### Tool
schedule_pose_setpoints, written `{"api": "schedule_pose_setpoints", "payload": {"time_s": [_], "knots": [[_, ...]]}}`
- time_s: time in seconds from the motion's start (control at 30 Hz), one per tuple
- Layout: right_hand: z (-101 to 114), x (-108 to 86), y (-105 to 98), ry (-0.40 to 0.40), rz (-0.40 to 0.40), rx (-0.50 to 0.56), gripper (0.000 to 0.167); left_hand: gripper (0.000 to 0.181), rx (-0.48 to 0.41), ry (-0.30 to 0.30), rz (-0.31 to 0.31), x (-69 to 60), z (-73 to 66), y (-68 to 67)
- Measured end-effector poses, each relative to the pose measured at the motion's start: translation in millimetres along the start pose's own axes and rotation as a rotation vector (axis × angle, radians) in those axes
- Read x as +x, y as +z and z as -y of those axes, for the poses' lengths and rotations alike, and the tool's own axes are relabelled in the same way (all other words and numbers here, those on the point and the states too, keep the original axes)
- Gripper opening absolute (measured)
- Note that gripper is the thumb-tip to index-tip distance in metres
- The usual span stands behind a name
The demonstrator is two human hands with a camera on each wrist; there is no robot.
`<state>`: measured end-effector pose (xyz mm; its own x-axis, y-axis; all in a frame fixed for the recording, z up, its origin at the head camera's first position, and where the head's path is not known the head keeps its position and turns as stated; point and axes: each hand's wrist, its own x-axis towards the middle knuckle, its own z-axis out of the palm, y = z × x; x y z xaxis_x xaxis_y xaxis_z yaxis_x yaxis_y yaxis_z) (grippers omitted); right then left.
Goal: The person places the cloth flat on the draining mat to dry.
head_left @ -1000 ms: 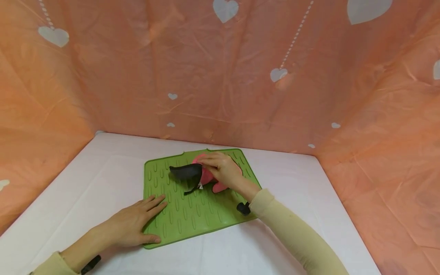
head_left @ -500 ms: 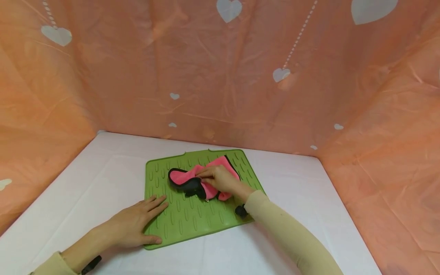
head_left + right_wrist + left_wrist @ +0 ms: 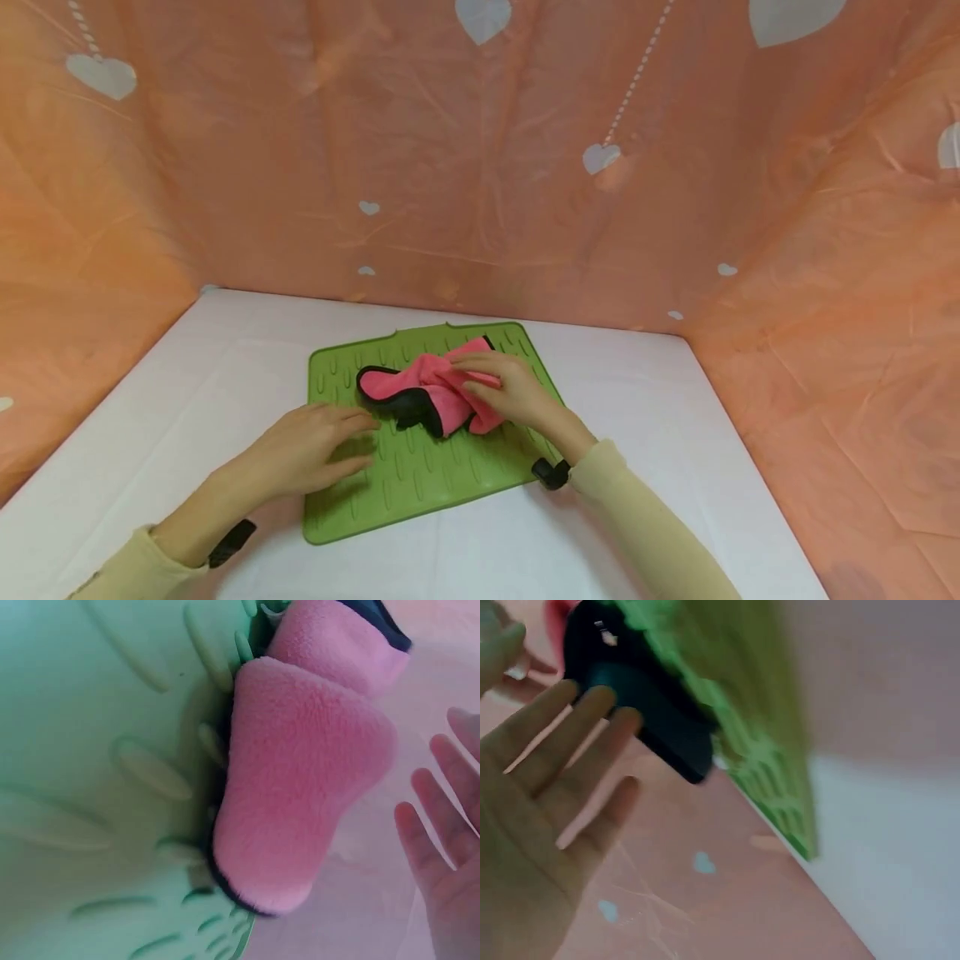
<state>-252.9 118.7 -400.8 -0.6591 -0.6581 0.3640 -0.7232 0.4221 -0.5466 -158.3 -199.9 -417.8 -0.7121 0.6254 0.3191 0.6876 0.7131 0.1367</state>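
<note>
A crumpled pink cloth (image 3: 448,407) with black edging and a dark underside lies bunched on a green ridged mat (image 3: 405,492). Over its right part hovers my right hand (image 3: 517,390), fingers loosely extended. In the right wrist view a gap separates that hand (image 3: 459,859) from the fuzzy pink cloth (image 3: 300,750). My left hand (image 3: 303,450) is above the mat's left edge, its fingers pointing at the cloth. Its spread fingers show in the left wrist view, near the cloth's dark side (image 3: 641,705); whether they touch it I cannot tell.
The mat lies on a white-covered table (image 3: 232,383). Orange sheeting (image 3: 480,208) with white hearts stands along the back and both sides. A black wrist device (image 3: 551,473) sits under the right wrist, another (image 3: 231,542) under the left.
My right hand has turned the cloth's left end over, dark side to pink, then let go and opened. The left hand has lifted off the mat and shifted slightly right.
</note>
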Motion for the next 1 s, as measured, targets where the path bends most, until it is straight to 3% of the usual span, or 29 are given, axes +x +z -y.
{"api": "schedule_pose_setpoints", "payload": {"time_s": [0.2, 0.33, 0.43, 0.57, 0.77, 1.0], "knots": [[-2, -31.6, -5, 0.077, -0.081, -0.039, 0.025, 0.028, -0.063, 0.177, -0.213, 40.5, -10.1, 14.4], [-5, -43.8, -5, 0.118, -0.085, -0.028, 0.015, 0.024, -0.090, 0.289, -0.248, 64.3, -13.4, 27.6], [-8, -48.2, -3, 0.136, -0.055, -0.014, 0.013, 0.021, -0.065, 0.362, -0.215, 78.4, -13.4, 38.3], [-12, -48.8, 1, 0.168, 0.001, -0.030, 0.016, 0.019, -0.001, 0.407, -0.116, 89.8, -10.4, 50.4], [-11, -43.0, 8, 0.249, 0.028, -0.053, 0.019, 0.019, 0.055, 0.385, 0.008, 95.2, -3.7, 58.1], [-11, -37.7, 16, 0.282, 0.010, -0.061, 0.014, 0.018, 0.046, 0.361, 0.066, 96.4, -1.2, 59.3]]}}
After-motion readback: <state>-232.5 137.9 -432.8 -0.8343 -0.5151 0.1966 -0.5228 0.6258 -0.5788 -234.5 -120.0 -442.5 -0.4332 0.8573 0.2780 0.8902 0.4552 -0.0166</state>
